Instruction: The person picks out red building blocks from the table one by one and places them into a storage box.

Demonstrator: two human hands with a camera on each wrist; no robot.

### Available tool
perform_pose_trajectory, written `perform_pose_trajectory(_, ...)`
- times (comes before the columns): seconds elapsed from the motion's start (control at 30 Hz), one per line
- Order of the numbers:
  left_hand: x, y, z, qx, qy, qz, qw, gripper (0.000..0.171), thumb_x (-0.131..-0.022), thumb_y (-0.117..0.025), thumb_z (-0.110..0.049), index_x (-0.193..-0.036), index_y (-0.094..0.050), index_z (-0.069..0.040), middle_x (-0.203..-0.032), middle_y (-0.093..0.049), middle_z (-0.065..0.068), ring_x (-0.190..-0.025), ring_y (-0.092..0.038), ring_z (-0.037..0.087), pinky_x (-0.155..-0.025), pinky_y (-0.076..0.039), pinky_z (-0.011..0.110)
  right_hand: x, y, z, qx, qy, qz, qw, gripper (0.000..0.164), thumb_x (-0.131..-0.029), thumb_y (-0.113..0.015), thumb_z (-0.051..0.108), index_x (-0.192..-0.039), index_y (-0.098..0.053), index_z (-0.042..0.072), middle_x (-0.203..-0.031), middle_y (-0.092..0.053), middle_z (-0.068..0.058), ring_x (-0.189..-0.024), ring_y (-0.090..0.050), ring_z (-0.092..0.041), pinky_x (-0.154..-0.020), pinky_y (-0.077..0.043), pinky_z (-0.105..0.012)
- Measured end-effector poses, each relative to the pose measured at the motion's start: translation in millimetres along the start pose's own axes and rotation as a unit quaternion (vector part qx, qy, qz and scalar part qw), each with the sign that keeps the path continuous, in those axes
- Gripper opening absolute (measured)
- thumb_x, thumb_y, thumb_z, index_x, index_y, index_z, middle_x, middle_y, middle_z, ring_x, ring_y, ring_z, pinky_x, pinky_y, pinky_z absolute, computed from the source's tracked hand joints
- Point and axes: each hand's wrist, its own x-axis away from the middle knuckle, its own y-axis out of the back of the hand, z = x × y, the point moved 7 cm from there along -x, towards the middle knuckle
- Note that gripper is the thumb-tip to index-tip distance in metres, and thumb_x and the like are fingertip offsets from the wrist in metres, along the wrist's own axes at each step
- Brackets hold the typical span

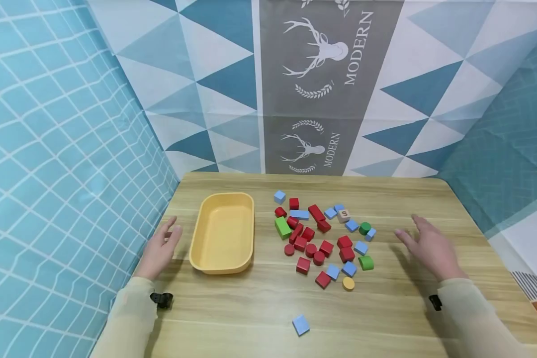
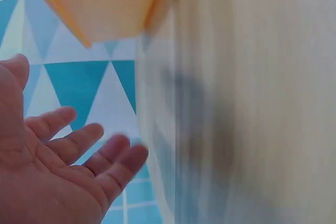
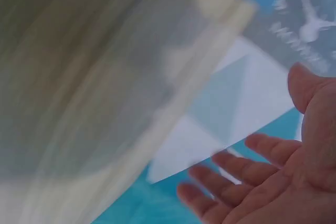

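Note:
My left hand [image 1: 157,251] hovers left of a yellow plastic tray [image 1: 221,233], its fingers relaxed and nothing in them. In the left wrist view the open palm [image 2: 47,171] shows below the tray's edge. On the far right my right hand [image 1: 433,248] is held over the wooden table, fingers loosely extended, holding nothing. Nearest to it are a small blue block [image 1: 370,234], a dark green cylinder [image 1: 364,228] and a light green curved block [image 1: 366,263]. The right wrist view shows its spread fingers and bare palm [image 3: 278,182].
Several red blocks [image 1: 303,265] and blue blocks [image 1: 332,272] lie scattered mid-table, with a green block [image 1: 283,227], a letter cube [image 1: 343,215] and a yellow disc [image 1: 348,284]. One blue square [image 1: 301,325] lies apart, near the front. Patterned cloth [image 1: 223,99] hangs behind the table [image 1: 232,313].

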Motion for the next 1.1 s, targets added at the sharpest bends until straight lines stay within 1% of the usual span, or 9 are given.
perform_pose_trajectory(0.13,-8.2,-17.1,-2.4,0.089,0.021,0.010,0.9957,0.068,-0.103,-0.040,-0.053,-0.155,-0.030,-0.010,-0.147,-0.040,0.017,-0.101,-0.054,0.034,-0.076,-0.055,0.042,5,-1,31,-0.057,0.018,-0.014,0.998,0.072,-0.100,-0.051,0.051,-0.141,-0.045,-0.008,-0.128,-0.052,-0.036,-0.099,-0.058,-0.047,-0.076,-0.050,-0.066)
perform_pose_trajectory(0.3,-14.2,-42.2,-5.5,0.198,0.051,0.046,0.9778,0.068,-0.102,-0.051,-0.046,-0.156,-0.028,-0.012,-0.150,-0.038,0.014,-0.114,-0.052,0.030,-0.075,-0.055,0.020,7,-6,66,-0.122,0.066,-0.033,0.990,0.056,-0.099,-0.059,0.040,-0.135,-0.056,-0.002,-0.118,-0.063,-0.025,-0.093,-0.062,-0.036,-0.071,-0.056,-0.058)
perform_pose_trajectory(0.47,-9.4,-61.3,-6.5,0.263,0.069,0.070,0.9599,0.066,-0.100,-0.059,-0.035,-0.156,-0.029,-0.014,-0.152,-0.036,0.014,-0.124,-0.046,0.027,-0.079,-0.054,0.017,18,-11,108,-0.141,0.157,-0.035,0.977,0.046,-0.092,-0.071,0.032,-0.128,-0.063,0.005,-0.113,-0.067,-0.014,-0.089,-0.062,-0.023,-0.068,-0.059,-0.049)
perform_pose_trajectory(0.57,-8.3,-66.7,-7.3,0.273,0.060,0.069,0.9576,0.069,-0.098,-0.062,-0.034,-0.155,-0.030,-0.012,-0.153,-0.034,0.012,-0.127,-0.043,0.024,-0.083,-0.052,0.015,35,-19,141,-0.133,0.215,-0.021,0.967,0.049,-0.085,-0.079,0.033,-0.125,-0.066,0.009,-0.120,-0.065,-0.009,-0.103,-0.058,-0.022,-0.078,-0.057,-0.050)
perform_pose_trajectory(0.63,-8.2,-68.6,-7.4,0.279,0.053,0.068,0.9563,0.070,-0.098,-0.063,-0.035,-0.155,-0.029,-0.012,-0.154,-0.032,0.011,-0.129,-0.040,0.022,-0.086,-0.049,0.013,52,-30,166,-0.121,0.257,-0.004,0.959,0.053,-0.079,-0.083,0.038,-0.123,-0.068,0.012,-0.123,-0.063,-0.007,-0.110,-0.053,-0.021,-0.084,-0.055,-0.050)
perform_pose_trajectory(0.73,-7.3,-70.4,-5.0,0.298,0.055,0.065,0.9506,0.070,-0.098,-0.063,-0.034,-0.155,-0.029,-0.012,-0.155,-0.031,0.011,-0.128,-0.042,0.022,-0.085,-0.050,0.015,80,-54,206,-0.102,0.328,0.037,0.939,0.059,-0.077,-0.081,0.050,-0.124,-0.068,0.017,-0.124,-0.061,-0.004,-0.113,-0.049,-0.017,-0.088,-0.053,-0.048)
perform_pose_trajectory(0.87,-6.3,-72.8,-1.8,0.325,0.060,0.065,0.9417,0.068,-0.099,-0.061,-0.032,-0.156,-0.028,-0.012,-0.155,-0.030,0.012,-0.121,-0.048,0.021,-0.082,-0.055,0.020,108,-86,244,-0.079,0.394,0.108,0.909,0.057,-0.084,-0.070,0.060,-0.129,-0.066,0.025,-0.122,-0.059,0.002,-0.109,-0.048,-0.013,-0.086,-0.053,-0.044)
perform_pose_trajectory(0.97,-6.5,-74.6,-1.5,0.327,0.058,0.066,0.9408,0.068,-0.100,-0.061,-0.032,-0.156,-0.028,-0.010,-0.155,-0.030,0.013,-0.120,-0.049,0.019,-0.082,-0.055,0.020,108,-96,251,-0.056,0.393,0.103,0.912,0.044,-0.088,-0.069,0.052,-0.124,-0.068,0.028,-0.120,-0.059,0.002,-0.108,-0.047,-0.015,-0.086,-0.051,-0.045)
perform_pose_trajectory(1.1,-7.1,-77.7,-1.8,0.328,0.062,0.072,0.9399,0.069,-0.100,-0.060,-0.032,-0.155,-0.027,-0.008,-0.154,-0.030,0.013,-0.122,-0.048,0.023,-0.082,-0.054,0.020,95,-96,242,-0.020,0.342,0.056,0.938,0.030,-0.087,-0.075,0.041,-0.113,-0.075,0.026,-0.117,-0.062,-0.003,-0.106,-0.047,-0.020,-0.085,-0.050,-0.045)
